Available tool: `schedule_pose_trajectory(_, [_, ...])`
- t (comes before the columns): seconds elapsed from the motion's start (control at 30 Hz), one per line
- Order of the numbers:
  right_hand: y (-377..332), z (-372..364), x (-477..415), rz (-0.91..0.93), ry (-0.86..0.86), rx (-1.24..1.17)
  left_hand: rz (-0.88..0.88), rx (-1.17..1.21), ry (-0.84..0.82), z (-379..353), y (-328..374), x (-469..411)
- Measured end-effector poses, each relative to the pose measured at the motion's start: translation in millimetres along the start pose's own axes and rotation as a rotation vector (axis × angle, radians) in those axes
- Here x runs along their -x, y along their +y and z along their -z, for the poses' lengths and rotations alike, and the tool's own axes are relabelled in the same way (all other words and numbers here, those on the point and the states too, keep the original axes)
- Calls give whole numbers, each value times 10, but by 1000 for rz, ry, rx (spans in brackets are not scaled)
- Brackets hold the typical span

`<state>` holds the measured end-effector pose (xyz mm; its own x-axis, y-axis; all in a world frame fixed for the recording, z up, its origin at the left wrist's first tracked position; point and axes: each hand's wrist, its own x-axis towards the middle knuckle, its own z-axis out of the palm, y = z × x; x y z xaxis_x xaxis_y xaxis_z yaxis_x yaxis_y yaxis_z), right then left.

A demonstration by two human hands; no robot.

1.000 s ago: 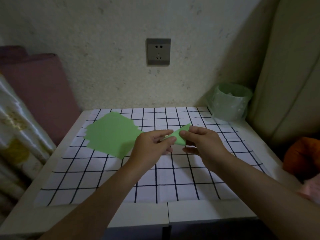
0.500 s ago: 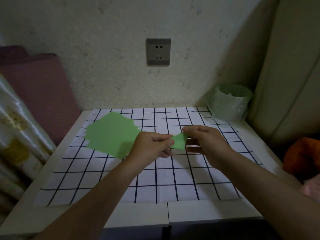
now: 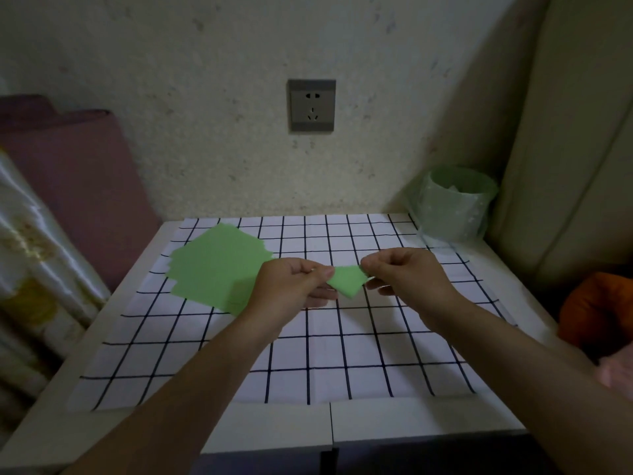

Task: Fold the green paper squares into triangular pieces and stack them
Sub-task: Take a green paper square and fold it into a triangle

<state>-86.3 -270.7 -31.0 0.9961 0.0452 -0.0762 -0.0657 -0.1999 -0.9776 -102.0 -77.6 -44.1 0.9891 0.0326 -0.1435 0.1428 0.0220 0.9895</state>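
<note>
**Hands.** We find both hands raised over the middle of the checked cloth [image 3: 342, 354], with the forearms reaching in from the near edge. The left hand [image 3: 291, 286] pinches the left corner of the folded paper piece [image 3: 347, 281] between thumb and forefinger, and its other fingers are curled underneath. The right hand [image 3: 407, 279] pinches the upper right corner of the same piece with thumb and forefinger. Its remaining fingers are loosely curled below.

**Folded piece.** The folded paper piece is green and small, and it spans the gap between the two hands. Its lower corner points down toward the cloth. We read it as held above the cloth rather than lying on it. We cannot tell how many layers it has.

**Pile.** The pile of green paper squares [image 3: 215, 265] lies flat on the left rear part of the cloth, with its sheets fanned so that several edges show. The left hand and wrist cover the pile's near right corner, and we cannot tell whether they touch it.

**Surroundings.** The cloth is white with dark grid lines and covers most of the pale counter [image 3: 428, 416]. A bare strip of counter shows along the near edge. A green bin [image 3: 455, 204] with a thin plastic liner stands on the rear right corner of the counter, just beside the cloth's corner. A wall socket [image 3: 311, 105] sits on the wall behind, above the middle of the counter. A pink roll [image 3: 68, 159] stands at the left with shiny fabric [image 3: 30, 252] in front of it. An orange thing [image 3: 596, 303] lies to the right, off the counter.
</note>
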Motion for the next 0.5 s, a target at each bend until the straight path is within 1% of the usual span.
schedule_pose_trajectory(0.1, [-27, 11, 9, 57, -79, 166, -28, -97, -12, 18, 4, -13])
schedule_pose_trajectory(0.17, [-32, 18, 14, 63, -131, 230, -39, -133, -27, 27, 3, -6])
schedule_pose_trajectory(0.27, [-39, 31, -2, 49, -160, 222, -49, -119, -29, 47, 10, -1])
schedule_pose_trajectory(0.43, [-29, 12, -31, 58, -118, 198, 14, 36, -17, 15, 12, 22])
schedule_pose_trajectory(0.5, [-11, 2, -34, 40, -123, 195, -7, 41, 0, 12, 7, 27])
